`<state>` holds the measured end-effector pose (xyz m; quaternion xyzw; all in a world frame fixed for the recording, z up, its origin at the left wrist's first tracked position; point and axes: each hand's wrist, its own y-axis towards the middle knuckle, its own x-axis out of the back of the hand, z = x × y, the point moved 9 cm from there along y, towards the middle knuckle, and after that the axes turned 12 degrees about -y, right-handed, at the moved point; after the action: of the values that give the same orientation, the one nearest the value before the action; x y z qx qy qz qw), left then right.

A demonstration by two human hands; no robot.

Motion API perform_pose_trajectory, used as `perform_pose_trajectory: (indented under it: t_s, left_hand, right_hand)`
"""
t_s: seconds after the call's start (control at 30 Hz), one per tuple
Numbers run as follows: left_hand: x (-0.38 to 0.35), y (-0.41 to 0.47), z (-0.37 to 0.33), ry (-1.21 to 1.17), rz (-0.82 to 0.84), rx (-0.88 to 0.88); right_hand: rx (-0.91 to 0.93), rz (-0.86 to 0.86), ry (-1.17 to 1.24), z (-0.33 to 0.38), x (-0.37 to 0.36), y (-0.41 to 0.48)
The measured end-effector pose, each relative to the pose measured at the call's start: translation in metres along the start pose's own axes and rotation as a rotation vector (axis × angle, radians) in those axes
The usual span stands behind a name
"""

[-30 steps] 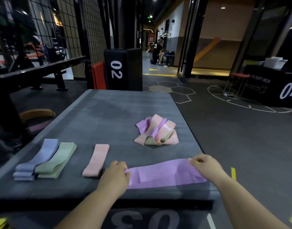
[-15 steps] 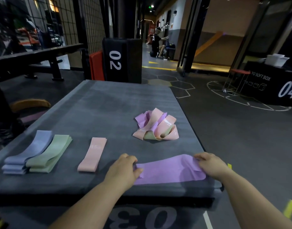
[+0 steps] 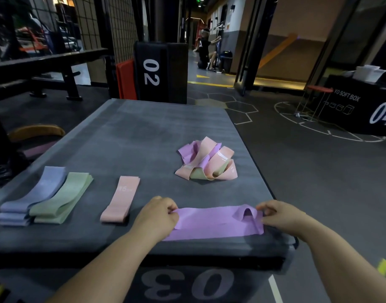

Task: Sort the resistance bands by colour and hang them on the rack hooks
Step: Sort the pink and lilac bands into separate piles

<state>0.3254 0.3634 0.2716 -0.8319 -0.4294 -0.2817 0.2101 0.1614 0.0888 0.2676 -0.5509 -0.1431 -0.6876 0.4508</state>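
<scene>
A purple band (image 3: 213, 221) lies flat near the front edge of the grey soft box (image 3: 144, 138). My left hand (image 3: 158, 216) pinches its left end and my right hand (image 3: 281, 217) pinches its right end, which is puckered up. To the left lie a pink band (image 3: 120, 199), a stack of green bands (image 3: 60, 200) and a stack of blue-lilac bands (image 3: 32, 195), each laid flat. A tangled heap of pink, purple and pale green bands (image 3: 206, 160) sits at the box's right middle. No rack hooks are in view.
A black box marked 02 (image 3: 159, 73) stands behind the grey box, beside a red pad (image 3: 125, 78). A box marked 04 (image 3: 366, 106) is at the far right. A bench (image 3: 45, 64) runs along the left. A person (image 3: 206, 51) is far back in the corridor.
The right end of the purple band has lifted into a small fold under my right hand. Both hands stay on the band's ends near the front edge.
</scene>
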Motion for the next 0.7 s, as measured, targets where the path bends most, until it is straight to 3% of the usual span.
perform_pose_trajectory:
  t_s: [0.2, 0.43, 0.6, 0.7]
  left_hand:
    - [0.01, 0.001, 0.002, 0.104, -0.023, -0.005]
    - [0.017, 0.002, 0.006, -0.097, -0.051, 0.03]
    - [0.015, 0.001, 0.008, -0.338, -0.061, 0.027]
    - [0.012, 0.002, 0.013, -0.396, -0.063, 0.044]
  right_hand:
    - [0.116, -0.025, -0.023, 0.01, -0.003, 0.008]
    - [0.262, -0.054, 0.838, 0.029, 0.024, -0.006]
    - [0.244, -0.18, 1.075, 0.016, 0.044, -0.008]
    - [0.233, -0.204, 1.047, 0.009, 0.048, -0.008]
